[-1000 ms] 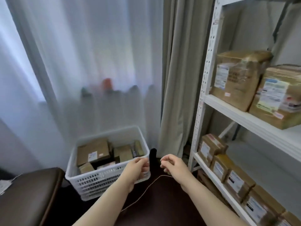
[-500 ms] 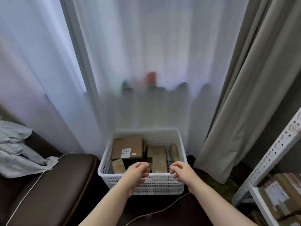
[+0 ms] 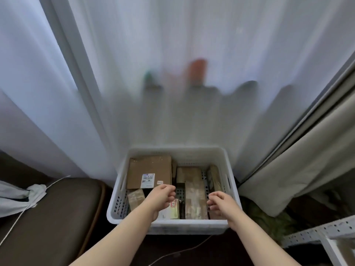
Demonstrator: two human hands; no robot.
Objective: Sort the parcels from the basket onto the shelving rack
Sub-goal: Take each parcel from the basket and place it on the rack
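White basket point(image 3: 182, 227) on floor, centre, holding brown parcels; largest parcel point(image 3: 148, 169) far left, bearing white barcode label point(image 3: 148, 181), print illegible. Left hand point(image 3: 163, 197) and right hand point(image 3: 221, 203) above basket, loosely curled, empty.

Home room, sheer curtains point(image 3: 172, 64), leather seat point(image 3: 57, 214)

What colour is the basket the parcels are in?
The basket is white, with perforated walls; the head view shows it best.
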